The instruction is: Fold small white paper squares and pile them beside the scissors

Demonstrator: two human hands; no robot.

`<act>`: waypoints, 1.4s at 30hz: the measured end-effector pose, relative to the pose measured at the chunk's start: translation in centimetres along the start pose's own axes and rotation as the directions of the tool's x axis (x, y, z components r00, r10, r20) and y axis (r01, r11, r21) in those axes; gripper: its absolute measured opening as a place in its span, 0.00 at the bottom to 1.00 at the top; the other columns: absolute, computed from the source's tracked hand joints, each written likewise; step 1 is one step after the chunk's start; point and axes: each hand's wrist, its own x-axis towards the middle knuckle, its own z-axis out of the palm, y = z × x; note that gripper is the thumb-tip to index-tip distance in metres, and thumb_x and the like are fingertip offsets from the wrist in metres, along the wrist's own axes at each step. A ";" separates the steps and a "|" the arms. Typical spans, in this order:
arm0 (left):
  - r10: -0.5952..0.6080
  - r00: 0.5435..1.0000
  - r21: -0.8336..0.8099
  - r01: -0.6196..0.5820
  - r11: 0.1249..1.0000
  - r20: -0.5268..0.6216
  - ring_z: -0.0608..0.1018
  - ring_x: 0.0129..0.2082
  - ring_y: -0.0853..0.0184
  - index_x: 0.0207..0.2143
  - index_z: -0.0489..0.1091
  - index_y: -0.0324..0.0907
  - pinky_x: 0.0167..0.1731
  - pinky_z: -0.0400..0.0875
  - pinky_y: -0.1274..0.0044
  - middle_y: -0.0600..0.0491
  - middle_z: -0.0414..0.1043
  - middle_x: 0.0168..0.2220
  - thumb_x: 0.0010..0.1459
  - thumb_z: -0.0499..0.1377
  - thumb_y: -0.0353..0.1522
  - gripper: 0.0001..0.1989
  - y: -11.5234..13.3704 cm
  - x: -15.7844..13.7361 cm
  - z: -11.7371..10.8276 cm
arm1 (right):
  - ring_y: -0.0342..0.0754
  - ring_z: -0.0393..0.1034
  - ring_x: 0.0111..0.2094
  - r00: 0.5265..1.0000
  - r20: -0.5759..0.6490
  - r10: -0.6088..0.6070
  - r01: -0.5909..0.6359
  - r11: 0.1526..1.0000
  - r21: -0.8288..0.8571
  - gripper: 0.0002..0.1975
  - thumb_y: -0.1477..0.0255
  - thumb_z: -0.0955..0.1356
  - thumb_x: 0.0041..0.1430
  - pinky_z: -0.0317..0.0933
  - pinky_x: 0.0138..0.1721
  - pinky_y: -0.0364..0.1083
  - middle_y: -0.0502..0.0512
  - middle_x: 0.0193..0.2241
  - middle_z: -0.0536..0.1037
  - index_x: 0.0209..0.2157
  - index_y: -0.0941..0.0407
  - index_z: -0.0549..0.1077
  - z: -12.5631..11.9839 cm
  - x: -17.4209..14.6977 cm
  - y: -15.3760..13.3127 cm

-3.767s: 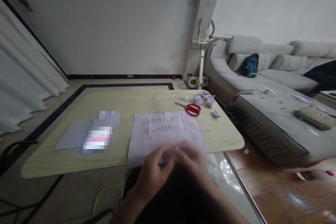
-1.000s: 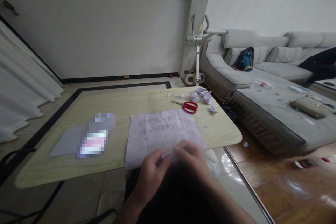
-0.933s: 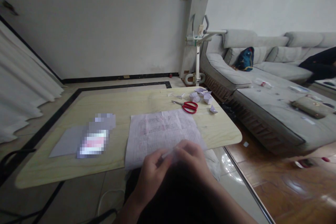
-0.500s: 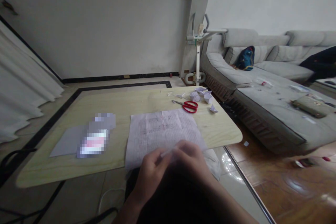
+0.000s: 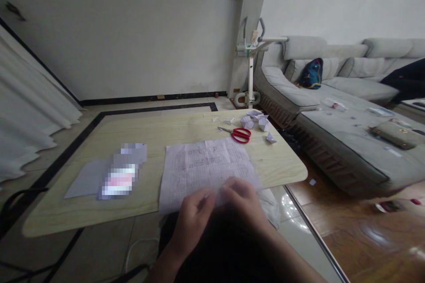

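Wood-grain table [image 5: 149, 128] bears a creased printed sheet [image 5: 202, 163]. Above its near edge, left hand [image 5: 195, 212] and right hand [image 5: 241, 199] pinch a small, pale, blurred paper piece [image 5: 219, 198]. Less shows at the left fingertips than previously.

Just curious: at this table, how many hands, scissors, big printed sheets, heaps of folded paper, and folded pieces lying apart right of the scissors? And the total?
Left hand plus right hand: 2
Red-handled scissors: 1
Big printed sheet: 1
Heap of folded paper: 1 (pieces overlap, not counted singly)
Folded piece lying apart: 1
Total: 6
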 end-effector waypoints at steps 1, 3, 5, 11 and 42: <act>0.003 1.000 -0.006 -0.003 1.000 0.008 0.75 0.27 0.66 0.28 0.75 0.40 0.27 0.68 0.79 0.54 0.75 0.25 0.64 0.54 0.38 0.16 0.1 0.0 0.0 | 0.42 0.63 0.21 1.000 -0.001 -0.005 0.005 1.000 -0.002 0.12 0.66 0.71 0.52 0.60 0.22 0.41 0.45 0.17 0.68 0.21 0.56 0.69 -0.1 0.0 -0.1; 0.007 1.000 -0.020 -0.007 1.000 0.003 0.75 0.27 0.65 0.28 0.75 0.40 0.27 0.68 0.79 0.54 0.75 0.25 0.63 0.54 0.39 0.16 0.1 0.1 0.0 | 0.42 0.61 0.21 1.000 -0.007 -0.018 0.018 1.000 -0.001 0.12 0.67 0.71 0.51 0.59 0.22 0.40 0.45 0.17 0.67 0.20 0.56 0.68 -0.1 0.0 -0.2; 0.002 1.000 -0.028 -0.002 1.000 -0.001 0.74 0.26 0.66 0.27 0.74 0.40 0.26 0.68 0.79 0.55 0.74 0.24 0.62 0.55 0.39 0.16 0.0 0.1 0.1 | 0.41 0.60 0.21 0.999 -0.018 -0.026 0.027 1.000 0.014 0.13 0.67 0.72 0.51 0.57 0.22 0.40 0.45 0.17 0.67 0.19 0.56 0.68 -0.2 0.0 -0.2; -0.093 0.991 -0.042 0.098 0.994 0.094 0.76 0.26 0.65 0.28 0.74 0.39 0.24 0.68 0.78 0.53 0.75 0.25 0.60 0.57 0.45 0.19 -0.3 0.0 0.2 | 0.43 0.65 0.21 1.000 0.020 0.007 -0.009 0.996 0.087 0.16 0.63 0.72 0.53 0.58 0.22 0.41 0.48 0.18 0.72 0.21 0.56 0.68 0.0 -0.1 0.0; 0.046 0.998 -0.125 -0.050 0.991 -0.035 0.72 0.25 0.69 0.25 0.71 0.41 0.25 0.68 0.82 0.57 0.69 0.22 0.59 0.57 0.35 0.12 -0.3 0.2 -0.3 | 0.42 0.53 0.23 0.991 -0.005 -0.136 0.132 0.970 -0.202 0.16 0.62 0.67 0.57 0.51 0.24 0.42 0.44 0.19 0.59 0.21 0.55 0.62 -0.1 -0.3 0.5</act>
